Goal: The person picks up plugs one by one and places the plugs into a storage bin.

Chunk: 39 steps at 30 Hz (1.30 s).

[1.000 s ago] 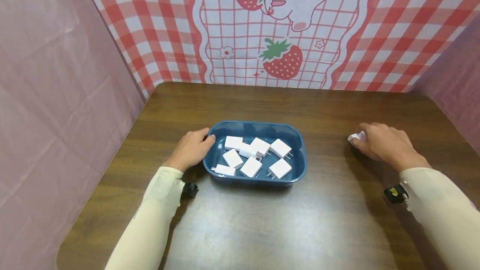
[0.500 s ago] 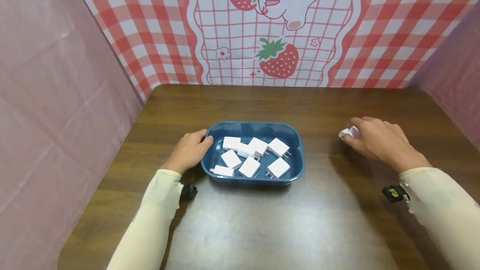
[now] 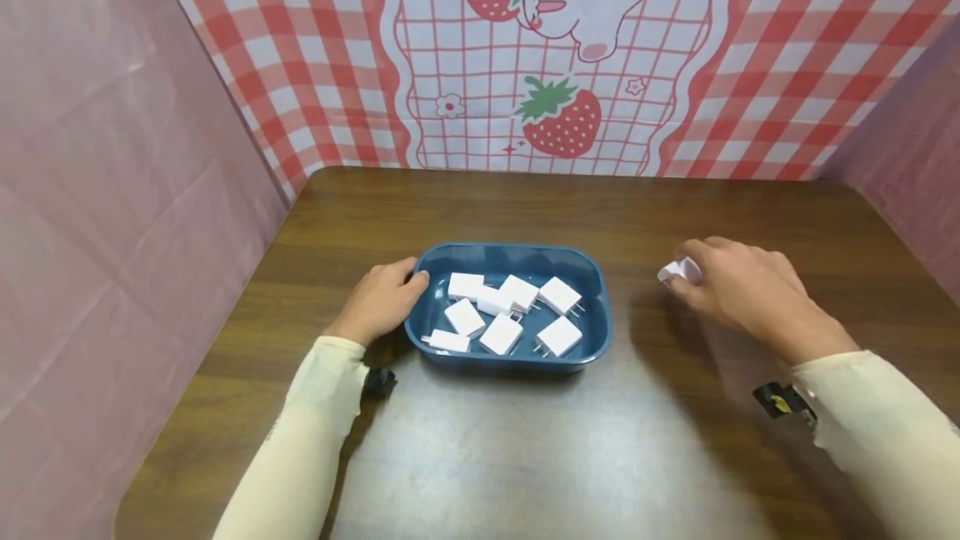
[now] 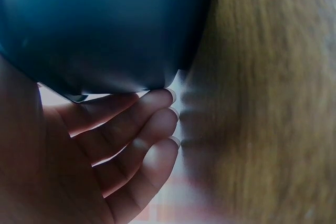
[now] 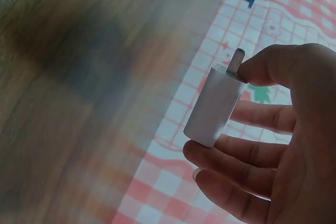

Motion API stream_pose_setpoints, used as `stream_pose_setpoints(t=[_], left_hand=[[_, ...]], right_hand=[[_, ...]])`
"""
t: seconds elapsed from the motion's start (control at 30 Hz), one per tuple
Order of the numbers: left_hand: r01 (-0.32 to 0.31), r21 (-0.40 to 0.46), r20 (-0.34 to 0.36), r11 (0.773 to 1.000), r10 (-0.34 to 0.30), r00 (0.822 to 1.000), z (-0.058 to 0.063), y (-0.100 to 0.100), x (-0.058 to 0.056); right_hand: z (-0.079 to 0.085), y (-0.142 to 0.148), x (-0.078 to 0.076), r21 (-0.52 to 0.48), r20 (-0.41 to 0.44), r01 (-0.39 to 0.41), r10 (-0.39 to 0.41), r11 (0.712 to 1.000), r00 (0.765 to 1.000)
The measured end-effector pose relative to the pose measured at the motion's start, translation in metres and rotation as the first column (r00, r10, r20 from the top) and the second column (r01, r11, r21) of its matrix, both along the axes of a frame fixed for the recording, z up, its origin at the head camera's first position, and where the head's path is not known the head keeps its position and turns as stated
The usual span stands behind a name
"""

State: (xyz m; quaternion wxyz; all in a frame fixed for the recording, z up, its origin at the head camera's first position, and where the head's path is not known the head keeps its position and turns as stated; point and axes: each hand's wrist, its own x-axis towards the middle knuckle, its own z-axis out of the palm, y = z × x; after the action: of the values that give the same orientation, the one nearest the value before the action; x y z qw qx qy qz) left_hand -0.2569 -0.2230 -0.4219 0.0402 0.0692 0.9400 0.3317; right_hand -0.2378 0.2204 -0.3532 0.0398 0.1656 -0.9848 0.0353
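In the head view a blue plastic bin [image 3: 510,363] stands mid-table with several white USB charger plugs [image 3: 502,334] lying in it. My left hand [image 3: 381,300] grips its left end, thumb at the rim. The left wrist view has the bent fingers [image 4: 152,156] beside the bin's outer wall [image 4: 105,35], fingertips close to the table. To the right of the bin, my right hand [image 3: 750,286] pinches another white charger plug [image 3: 681,272] above the table. From the right wrist, this charger [image 5: 214,107] sits between thumb and fingers, a metal prong by the thumb.
The brown wooden table [image 3: 525,457] ends at the back against a red checked cloth [image 3: 322,48] with strawberries. A pink cloth [image 3: 120,215] hangs along the left side, and another pink cloth [image 3: 911,140] on the right.
My right hand has moved left with the charger plug, closer to the bin. The left hand keeps its place on the bin, and the chargers inside lie as before.
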Motion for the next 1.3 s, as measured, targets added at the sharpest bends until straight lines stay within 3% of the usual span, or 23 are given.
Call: stream_pose_setpoints(t=[0.3,1.3], left_hand=[[-0.007,0.016,0.021,1.0,0.006,1.0,0.0,0.001,0.0],[-0.004,0.007,0.009,1.0,0.004,1.0,0.0,0.0,-0.001]], right_hand=[[0.006,-0.009,0.006,-0.002,-0.064,-0.049,0.049,0.999,0.997],[0.018,-0.05,0.021,0.005,-0.123,-0.146,0.145,0.989,0.982]])
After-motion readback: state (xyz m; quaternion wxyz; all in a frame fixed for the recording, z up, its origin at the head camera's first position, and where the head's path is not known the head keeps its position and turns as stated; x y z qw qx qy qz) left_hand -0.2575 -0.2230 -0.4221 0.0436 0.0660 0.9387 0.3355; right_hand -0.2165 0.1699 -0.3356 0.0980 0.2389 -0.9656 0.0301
